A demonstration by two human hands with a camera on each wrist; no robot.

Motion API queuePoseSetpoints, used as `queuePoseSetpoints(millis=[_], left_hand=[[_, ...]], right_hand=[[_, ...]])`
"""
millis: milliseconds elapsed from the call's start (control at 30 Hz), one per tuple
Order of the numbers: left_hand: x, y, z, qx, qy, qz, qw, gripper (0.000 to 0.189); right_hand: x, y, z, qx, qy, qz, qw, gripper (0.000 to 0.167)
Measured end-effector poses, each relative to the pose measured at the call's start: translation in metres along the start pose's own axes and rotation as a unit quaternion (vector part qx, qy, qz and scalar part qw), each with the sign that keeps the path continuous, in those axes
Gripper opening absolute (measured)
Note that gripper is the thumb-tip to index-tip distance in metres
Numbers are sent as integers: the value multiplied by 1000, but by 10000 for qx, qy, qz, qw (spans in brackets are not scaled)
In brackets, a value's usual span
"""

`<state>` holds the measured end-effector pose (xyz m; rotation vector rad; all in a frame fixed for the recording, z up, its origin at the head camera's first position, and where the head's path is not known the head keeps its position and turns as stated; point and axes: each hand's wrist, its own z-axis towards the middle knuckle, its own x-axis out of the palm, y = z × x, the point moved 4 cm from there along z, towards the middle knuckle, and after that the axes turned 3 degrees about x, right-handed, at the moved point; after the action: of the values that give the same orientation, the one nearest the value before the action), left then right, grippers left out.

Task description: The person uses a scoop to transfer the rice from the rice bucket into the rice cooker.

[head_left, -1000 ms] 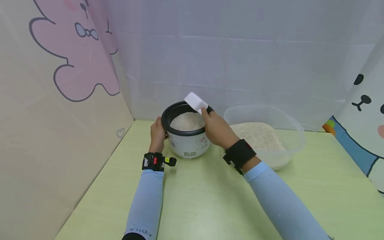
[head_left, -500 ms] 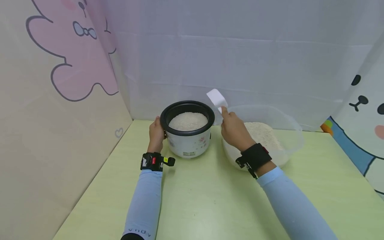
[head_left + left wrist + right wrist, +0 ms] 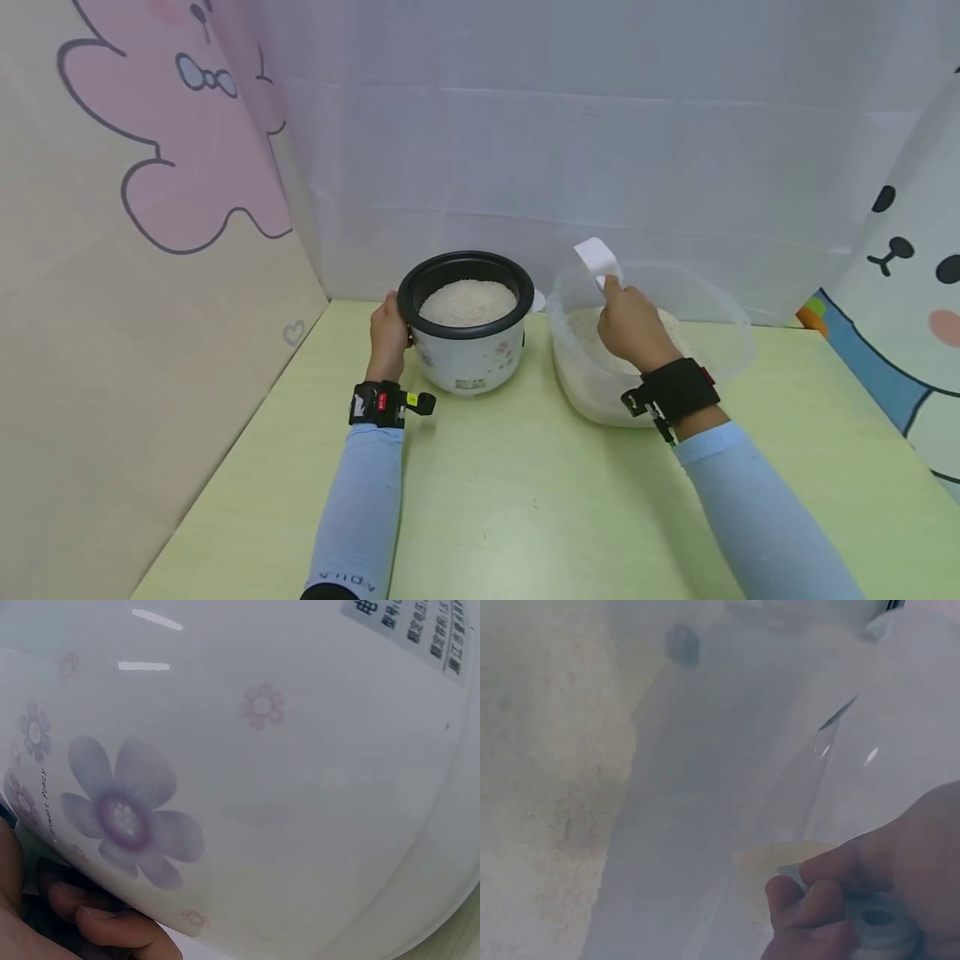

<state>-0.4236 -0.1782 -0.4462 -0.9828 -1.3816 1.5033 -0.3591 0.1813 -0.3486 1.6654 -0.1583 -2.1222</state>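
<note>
A white rice cooker (image 3: 471,360) with a black rim and printed flowers stands on the table, a mound of rice (image 3: 468,302) inside. My left hand (image 3: 388,337) grips its left side just below the rim; in the left wrist view, the fingers (image 3: 116,926) curl at a dark part on the cooker's side. Over the clear plastic tub (image 3: 581,390) on the right, my right hand (image 3: 636,327) pinches a white scoop (image 3: 597,257) by its handle, its bowl raised above the tub's rim. Rice in the tub is partly hidden behind the hand.
The pale green table (image 3: 517,500) runs up to a white cloth backdrop (image 3: 525,150) close behind the cooker and tub. A printed side cloth (image 3: 187,350) borders the left edge. Something small and white (image 3: 537,301) shows between cooker and tub.
My right hand has moved right with the scoop, from over the cooker's rim to over the tub. The left hand keeps its hold on the cooker.
</note>
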Motion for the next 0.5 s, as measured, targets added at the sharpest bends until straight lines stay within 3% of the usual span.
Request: queuePoseSetpoints(millis=[267,500], left_hand=[[2,0,-1,-81,-6,-2,10000,47],[-1,0,0,-88,-30,103,9999,48]], right_hand=[[-5,-28,-7,253,228,67,9994,53],[-4,-61,-19,747,1037,139,9917,40]])
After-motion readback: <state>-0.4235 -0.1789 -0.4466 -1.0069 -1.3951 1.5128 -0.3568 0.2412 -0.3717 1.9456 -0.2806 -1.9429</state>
